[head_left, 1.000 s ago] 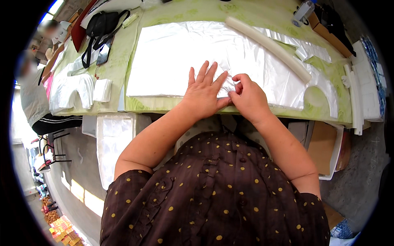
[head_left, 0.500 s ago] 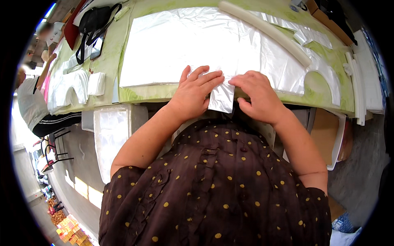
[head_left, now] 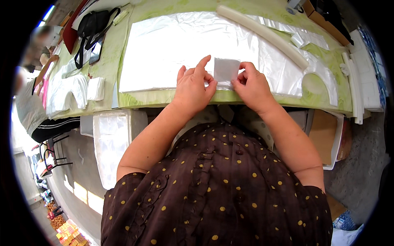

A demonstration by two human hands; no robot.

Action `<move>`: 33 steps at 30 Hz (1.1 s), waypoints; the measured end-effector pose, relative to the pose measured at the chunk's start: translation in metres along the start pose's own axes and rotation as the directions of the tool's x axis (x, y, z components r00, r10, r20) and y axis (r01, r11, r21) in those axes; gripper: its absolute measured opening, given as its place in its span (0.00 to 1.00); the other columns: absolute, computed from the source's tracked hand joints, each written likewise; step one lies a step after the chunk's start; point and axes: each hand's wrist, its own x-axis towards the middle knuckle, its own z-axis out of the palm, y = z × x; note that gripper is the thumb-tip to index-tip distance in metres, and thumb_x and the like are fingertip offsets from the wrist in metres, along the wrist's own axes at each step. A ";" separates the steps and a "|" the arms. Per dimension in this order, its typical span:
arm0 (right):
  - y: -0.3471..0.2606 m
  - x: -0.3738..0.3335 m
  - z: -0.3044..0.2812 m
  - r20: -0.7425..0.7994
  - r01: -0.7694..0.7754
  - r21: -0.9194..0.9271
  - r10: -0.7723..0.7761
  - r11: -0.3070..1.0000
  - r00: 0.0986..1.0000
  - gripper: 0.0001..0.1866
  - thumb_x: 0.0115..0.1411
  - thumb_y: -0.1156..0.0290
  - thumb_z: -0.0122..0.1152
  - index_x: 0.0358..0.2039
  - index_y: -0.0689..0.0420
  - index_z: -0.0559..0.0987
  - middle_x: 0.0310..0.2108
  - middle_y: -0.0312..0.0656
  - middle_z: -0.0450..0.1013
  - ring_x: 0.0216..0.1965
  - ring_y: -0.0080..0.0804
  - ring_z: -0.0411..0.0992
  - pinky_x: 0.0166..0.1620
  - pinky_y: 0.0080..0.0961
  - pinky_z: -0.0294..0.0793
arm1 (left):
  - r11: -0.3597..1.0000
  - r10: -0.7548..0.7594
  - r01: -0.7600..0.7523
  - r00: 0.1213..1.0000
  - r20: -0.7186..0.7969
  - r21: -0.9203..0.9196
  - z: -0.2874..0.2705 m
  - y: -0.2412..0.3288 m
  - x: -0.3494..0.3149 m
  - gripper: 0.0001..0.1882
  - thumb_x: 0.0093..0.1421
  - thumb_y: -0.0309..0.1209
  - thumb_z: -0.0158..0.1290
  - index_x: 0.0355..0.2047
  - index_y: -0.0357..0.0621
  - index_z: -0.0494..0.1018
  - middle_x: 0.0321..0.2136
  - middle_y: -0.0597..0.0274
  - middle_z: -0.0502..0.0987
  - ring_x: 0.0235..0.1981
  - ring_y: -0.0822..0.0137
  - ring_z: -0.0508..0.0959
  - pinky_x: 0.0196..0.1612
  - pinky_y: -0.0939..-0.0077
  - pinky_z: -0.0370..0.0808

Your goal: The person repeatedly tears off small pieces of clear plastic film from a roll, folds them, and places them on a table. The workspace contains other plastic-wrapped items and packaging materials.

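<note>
A small square of folded, translucent plastic film [head_left: 226, 70] is in front of me, over the near edge of a large stack of clear plastic sheets [head_left: 164, 53]. My right hand [head_left: 253, 87] pinches the square's right edge between thumb and bent fingers. At its lower left side, my left hand [head_left: 193, 87] has the thumb and a curled finger closed against the edge. The left index finger points up and away from it. Whether the square touches the stack beneath is hard to tell.
A long pale roll [head_left: 262, 35] lies diagonally across the sheets. To the left are a black bag [head_left: 93, 22], a phone [head_left: 95, 53] and folded white plastic pieces [head_left: 95, 89]. A translucent bin [head_left: 113, 143] stands under the table. Another person [head_left: 28, 98] works at far left.
The plastic strip that hung over the table edge is now a short square, raised and farther from me. My hands have gone from lying flat on it to gripping its sides.
</note>
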 end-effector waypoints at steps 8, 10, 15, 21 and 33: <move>-0.002 0.000 0.003 -0.013 0.040 -0.114 -0.042 0.993 0.999 0.25 0.52 0.72 0.64 0.52 0.61 0.73 0.28 0.43 0.78 0.34 0.46 0.78 0.44 0.41 0.76 | 0.942 0.256 -0.233 0.964 -0.068 0.242 0.016 0.002 0.002 0.39 0.61 0.40 0.57 0.71 0.55 0.58 0.64 0.57 0.65 0.68 0.46 0.59 0.71 0.37 0.47; -0.002 -0.002 0.003 -0.019 0.069 -0.148 -0.073 0.987 0.997 0.30 0.51 0.70 0.64 0.56 0.59 0.72 0.33 0.46 0.77 0.38 0.46 0.77 0.46 0.42 0.75 | 0.910 0.294 -0.301 0.953 0.068 0.286 0.017 0.003 0.002 0.38 0.61 0.42 0.56 0.71 0.58 0.59 0.70 0.55 0.59 0.72 0.44 0.53 0.72 0.36 0.45; 0.005 0.004 0.000 0.009 0.167 -0.277 -0.171 0.946 0.985 0.32 0.51 0.64 0.62 0.59 0.54 0.73 0.43 0.49 0.74 0.44 0.46 0.75 0.50 0.42 0.74 | 0.892 0.282 -0.315 0.948 0.145 0.324 0.008 0.005 0.007 0.35 0.61 0.44 0.56 0.68 0.58 0.63 0.70 0.50 0.59 0.72 0.45 0.56 0.71 0.36 0.48; -0.011 0.012 -0.008 0.155 0.080 -0.306 -0.033 0.949 0.987 0.25 0.51 0.58 0.62 0.50 0.53 0.80 0.44 0.46 0.73 0.48 0.47 0.73 0.52 0.42 0.72 | 0.830 0.013 0.044 0.995 0.099 -0.557 0.001 0.004 -0.073 0.22 0.63 0.31 0.60 0.55 0.44 0.67 0.54 0.54 0.73 0.54 0.58 0.75 0.57 0.62 0.73; -0.013 -0.080 0.002 0.006 0.089 0.225 -0.093 0.970 0.996 0.22 0.54 0.72 0.69 0.51 0.54 0.79 0.43 0.39 0.71 0.39 0.29 0.70 0.45 0.25 0.71 | -0.139 -0.306 0.524 0.784 0.540 -0.840 0.047 0.021 -0.088 0.15 0.71 0.32 0.51 0.54 0.37 0.69 0.47 0.60 0.79 0.46 0.69 0.79 0.52 0.72 0.76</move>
